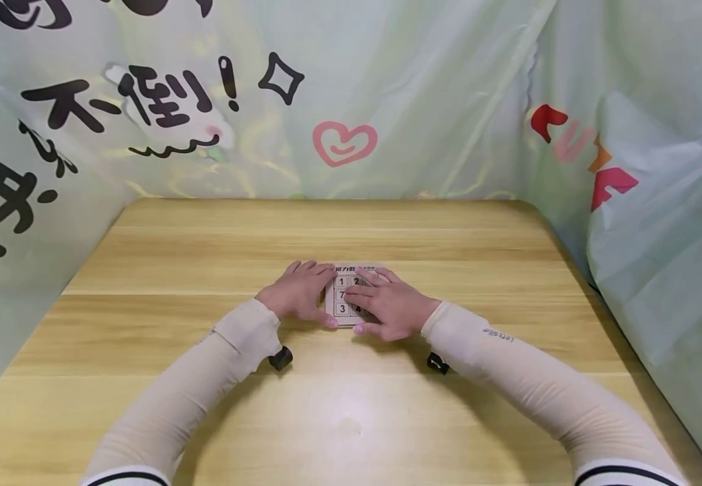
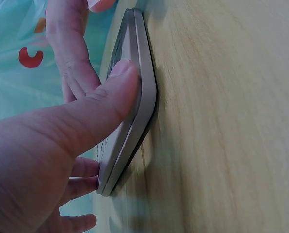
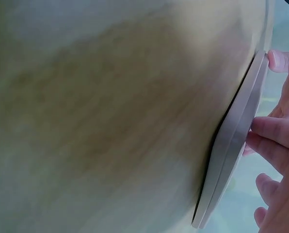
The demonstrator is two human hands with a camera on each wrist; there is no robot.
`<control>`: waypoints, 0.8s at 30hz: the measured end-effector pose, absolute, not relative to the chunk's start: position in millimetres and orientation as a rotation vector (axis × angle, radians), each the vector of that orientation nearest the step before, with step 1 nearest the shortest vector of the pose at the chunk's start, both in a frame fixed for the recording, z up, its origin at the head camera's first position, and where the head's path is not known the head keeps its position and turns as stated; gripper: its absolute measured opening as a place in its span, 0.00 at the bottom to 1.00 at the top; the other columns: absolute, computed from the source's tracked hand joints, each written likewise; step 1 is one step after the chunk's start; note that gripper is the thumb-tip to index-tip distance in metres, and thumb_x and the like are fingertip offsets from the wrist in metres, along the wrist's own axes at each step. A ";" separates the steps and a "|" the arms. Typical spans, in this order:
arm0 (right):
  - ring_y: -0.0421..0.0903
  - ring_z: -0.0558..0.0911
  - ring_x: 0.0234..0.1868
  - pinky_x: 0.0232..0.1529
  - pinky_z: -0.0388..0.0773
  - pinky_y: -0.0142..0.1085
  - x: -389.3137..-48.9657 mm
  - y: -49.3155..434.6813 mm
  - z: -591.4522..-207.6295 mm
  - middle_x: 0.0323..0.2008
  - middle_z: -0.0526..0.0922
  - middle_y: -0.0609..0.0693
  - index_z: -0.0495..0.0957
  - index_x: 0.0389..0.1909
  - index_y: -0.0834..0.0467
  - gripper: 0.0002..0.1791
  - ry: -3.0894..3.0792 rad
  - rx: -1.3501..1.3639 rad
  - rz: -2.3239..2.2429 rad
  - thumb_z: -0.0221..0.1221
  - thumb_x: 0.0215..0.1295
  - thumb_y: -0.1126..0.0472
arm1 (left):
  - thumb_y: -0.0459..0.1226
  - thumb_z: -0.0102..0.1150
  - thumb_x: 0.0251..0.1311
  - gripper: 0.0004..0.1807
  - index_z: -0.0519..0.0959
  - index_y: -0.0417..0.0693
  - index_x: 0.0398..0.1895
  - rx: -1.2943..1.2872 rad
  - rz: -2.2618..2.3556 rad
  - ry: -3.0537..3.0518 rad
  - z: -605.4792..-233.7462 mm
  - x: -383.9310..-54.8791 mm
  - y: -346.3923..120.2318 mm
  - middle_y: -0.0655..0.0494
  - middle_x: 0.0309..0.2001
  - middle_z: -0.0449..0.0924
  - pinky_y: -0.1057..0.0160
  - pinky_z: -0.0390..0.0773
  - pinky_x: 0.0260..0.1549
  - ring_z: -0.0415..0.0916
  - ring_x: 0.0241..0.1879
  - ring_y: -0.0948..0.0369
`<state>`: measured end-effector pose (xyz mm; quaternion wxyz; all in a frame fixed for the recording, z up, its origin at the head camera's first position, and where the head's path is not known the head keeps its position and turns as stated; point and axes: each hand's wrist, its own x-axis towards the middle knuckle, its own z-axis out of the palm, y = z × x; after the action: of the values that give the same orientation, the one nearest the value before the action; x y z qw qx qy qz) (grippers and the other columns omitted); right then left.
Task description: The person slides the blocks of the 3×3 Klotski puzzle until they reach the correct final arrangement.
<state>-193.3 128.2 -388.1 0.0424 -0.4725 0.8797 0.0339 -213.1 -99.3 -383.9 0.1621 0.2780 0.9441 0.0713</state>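
Note:
A pale, thin number puzzle board (image 1: 341,282) lies flat at the middle of the wooden table, with numbered square tiles such as 1, 2, 7, 3 and 4 and dark printing along its far edge. My left hand (image 1: 298,291) holds its left side, with the thumb on the near corner and the fingers towards the far corner. In the left wrist view that thumb (image 2: 120,87) rests on the board's edge. My right hand (image 1: 396,307) lies over the right part, its fingers stretched across the tiles and hiding several of them. Its thumb is by the near edge.
The wooden table (image 1: 351,229) stretches out on all sides of the board. A pale printed cloth (image 1: 424,101) with dark characters and a pink heart hangs behind it and along both sides. A small black device (image 1: 281,358) sits at my left wrist, another (image 1: 438,363) at my right.

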 end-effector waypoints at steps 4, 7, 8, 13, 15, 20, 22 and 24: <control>0.57 0.50 0.74 0.71 0.44 0.56 -192.5 129.8 -384.7 0.69 0.67 0.50 0.67 0.69 0.57 0.37 2.687 -1.439 0.097 0.45 0.70 0.36 | 0.66 0.66 0.44 0.58 0.57 0.46 0.74 0.796 0.211 2.694 -383.9 -213.8 -99.4 0.50 0.75 0.52 0.42 0.39 0.70 0.45 0.73 0.42; 0.57 0.50 0.74 0.71 0.45 0.56 -192.5 132.1 -383.9 0.69 0.67 0.50 0.67 0.69 0.57 0.37 2.686 -1.434 0.090 0.46 0.69 0.36 | 0.66 0.67 0.44 0.58 0.56 0.46 0.74 0.789 0.219 2.693 -383.7 -213.5 -99.3 0.50 0.75 0.52 0.43 0.39 0.70 0.45 0.73 0.42; 0.57 0.50 0.74 0.71 0.45 0.56 -192.7 133.0 -384.2 0.69 0.67 0.50 0.68 0.68 0.57 0.37 2.687 -1.435 0.087 0.46 0.69 0.36 | 0.66 0.67 0.44 0.58 0.56 0.46 0.74 0.787 0.221 2.692 -383.4 -213.4 -99.2 0.50 0.75 0.52 0.43 0.38 0.70 0.45 0.73 0.42; 0.58 0.51 0.74 0.71 0.46 0.57 -193.5 137.6 -384.4 0.68 0.68 0.50 0.69 0.67 0.58 0.35 2.686 -1.423 0.079 0.47 0.69 0.37 | 0.65 0.68 0.44 0.58 0.56 0.46 0.75 0.781 0.229 2.692 -383.2 -212.7 -99.5 0.50 0.75 0.52 0.43 0.38 0.70 0.45 0.73 0.42; 0.58 0.51 0.74 0.71 0.46 0.57 -193.6 139.3 -383.5 0.68 0.68 0.50 0.70 0.67 0.58 0.35 2.684 -1.413 0.084 0.47 0.70 0.37 | 0.65 0.68 0.44 0.58 0.56 0.46 0.74 0.782 0.227 2.693 -383.2 -212.5 -99.6 0.50 0.75 0.52 0.42 0.38 0.70 0.45 0.73 0.42; 0.58 0.51 0.74 0.71 0.46 0.58 -194.0 142.4 -380.9 0.67 0.69 0.51 0.71 0.66 0.58 0.35 2.688 -1.402 0.089 0.46 0.70 0.37 | 0.66 0.67 0.44 0.58 0.57 0.46 0.74 0.780 0.226 2.694 -382.8 -211.8 -100.0 0.50 0.75 0.52 0.42 0.38 0.70 0.45 0.73 0.42; 0.58 0.51 0.74 0.70 0.46 0.58 -194.1 143.4 -380.3 0.67 0.69 0.52 0.71 0.65 0.58 0.35 2.690 -1.397 0.088 0.46 0.70 0.37 | 0.65 0.67 0.44 0.58 0.57 0.46 0.74 0.784 0.220 2.695 -382.7 -211.9 -100.1 0.50 0.75 0.51 0.43 0.38 0.70 0.45 0.73 0.42; 0.58 0.51 0.74 0.71 0.46 0.58 -194.2 144.1 -380.3 0.67 0.70 0.52 0.72 0.65 0.58 0.35 2.692 -1.393 0.089 0.46 0.70 0.37 | 0.65 0.67 0.44 0.58 0.56 0.46 0.74 0.787 0.215 2.696 -382.8 -212.2 -100.3 0.51 0.75 0.51 0.43 0.38 0.70 0.45 0.73 0.43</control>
<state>-194.2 144.1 -380.3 0.0544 -0.4586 0.8865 0.0291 -212.2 -100.3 -382.8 0.1619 0.2758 0.9445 0.0752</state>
